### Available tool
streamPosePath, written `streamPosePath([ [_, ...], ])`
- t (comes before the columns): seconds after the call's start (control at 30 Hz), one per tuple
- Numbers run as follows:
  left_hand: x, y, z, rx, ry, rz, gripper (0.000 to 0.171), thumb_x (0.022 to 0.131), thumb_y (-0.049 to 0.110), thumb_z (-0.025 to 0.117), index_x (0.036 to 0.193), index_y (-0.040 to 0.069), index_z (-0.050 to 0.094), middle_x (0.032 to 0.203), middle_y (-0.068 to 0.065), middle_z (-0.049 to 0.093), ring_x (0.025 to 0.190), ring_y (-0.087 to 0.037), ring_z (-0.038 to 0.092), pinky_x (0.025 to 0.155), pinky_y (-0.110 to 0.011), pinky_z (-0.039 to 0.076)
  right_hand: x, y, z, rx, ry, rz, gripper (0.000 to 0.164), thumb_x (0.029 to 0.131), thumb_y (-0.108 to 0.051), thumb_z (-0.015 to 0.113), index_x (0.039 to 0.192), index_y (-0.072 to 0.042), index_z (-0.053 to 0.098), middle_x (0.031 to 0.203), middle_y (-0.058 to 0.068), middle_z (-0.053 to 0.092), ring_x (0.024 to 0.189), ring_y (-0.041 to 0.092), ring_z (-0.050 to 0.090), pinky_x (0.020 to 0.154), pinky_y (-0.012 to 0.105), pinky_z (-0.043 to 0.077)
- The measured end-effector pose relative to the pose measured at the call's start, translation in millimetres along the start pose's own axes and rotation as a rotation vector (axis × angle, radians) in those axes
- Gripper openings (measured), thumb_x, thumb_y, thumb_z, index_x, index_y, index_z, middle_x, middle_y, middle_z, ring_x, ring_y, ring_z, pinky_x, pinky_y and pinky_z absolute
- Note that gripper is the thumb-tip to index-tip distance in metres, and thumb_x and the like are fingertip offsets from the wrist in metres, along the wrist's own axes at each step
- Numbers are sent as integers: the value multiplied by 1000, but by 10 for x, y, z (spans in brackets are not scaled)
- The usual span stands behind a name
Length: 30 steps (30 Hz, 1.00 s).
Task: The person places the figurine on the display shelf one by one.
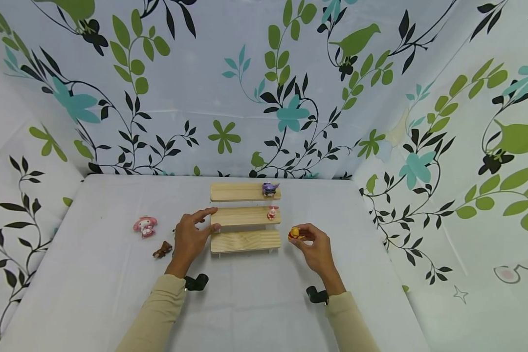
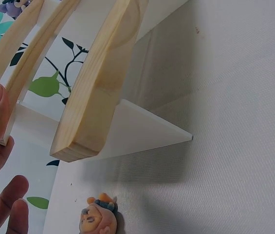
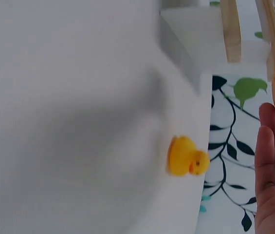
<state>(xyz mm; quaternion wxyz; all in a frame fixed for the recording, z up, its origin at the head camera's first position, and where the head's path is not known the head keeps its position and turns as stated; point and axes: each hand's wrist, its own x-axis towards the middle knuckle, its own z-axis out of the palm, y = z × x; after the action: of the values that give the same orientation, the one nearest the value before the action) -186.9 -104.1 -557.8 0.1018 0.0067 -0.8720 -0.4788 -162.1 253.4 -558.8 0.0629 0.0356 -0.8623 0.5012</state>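
A three-tier wooden shelf with white supports stands on the table. My left hand grips the left end of its middle plank between thumb and finger. My right hand pinches a small yellow and red figurine just right of the shelf; only a yellow-orange part of it shows in the right wrist view. On the top plank's right end stands a purple figurine, and on the middle plank a small pink and white figurine. A yellow toy duck sits on the table near my right hand.
Left of the shelf, a pink and white figurine and a brown figurine lie on the white-covered table. Another small figurine is close by my left hand. A leaf-patterned cloth rises behind the table.
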Motion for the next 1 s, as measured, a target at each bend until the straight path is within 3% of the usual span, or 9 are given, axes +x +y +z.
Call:
streamPosePath([
  [0.13, -6, 3, -2, -6, 2, -2, 49, 88, 28, 88, 136, 28, 75, 120, -13, 72, 114, -31, 63, 86, -43, 46, -3, -44, 156, 24, -5, -8, 31, 88, -10, 87, 116, -15, 76, 111, 3, 78, 96, 18, 71, 88, 40, 61],
  [0.43, 1, 7, -6, -11, -2, -4, 49, 89, 29, 87, 136, 27, 75, 120, -13, 72, 114, -31, 63, 86, -43, 46, 14, -53, 418, 56, -3, -72, 31, 85, -14, 89, 113, -15, 77, 107, 2, 79, 98, 16, 72, 85, 30, 59],
  [0.77, 1, 12, 5, -5, 1, -6, 49, 88, 28, 88, 136, 27, 75, 119, -14, 72, 114, -31, 63, 85, -42, 45, 33, -59, 499, 76, 2, -59, 31, 82, -15, 91, 110, -17, 79, 104, 2, 80, 96, 21, 73, 86, 44, 59],
  [1.0, 0, 7, 6, -9, 0, -12, 49, 89, 27, 88, 136, 27, 75, 120, -15, 71, 114, -32, 62, 86, -42, 45, 43, -65, 525, 31, 5, -51, 33, 81, -16, 91, 113, -15, 79, 103, 1, 80, 96, 19, 72, 85, 41, 59],
])
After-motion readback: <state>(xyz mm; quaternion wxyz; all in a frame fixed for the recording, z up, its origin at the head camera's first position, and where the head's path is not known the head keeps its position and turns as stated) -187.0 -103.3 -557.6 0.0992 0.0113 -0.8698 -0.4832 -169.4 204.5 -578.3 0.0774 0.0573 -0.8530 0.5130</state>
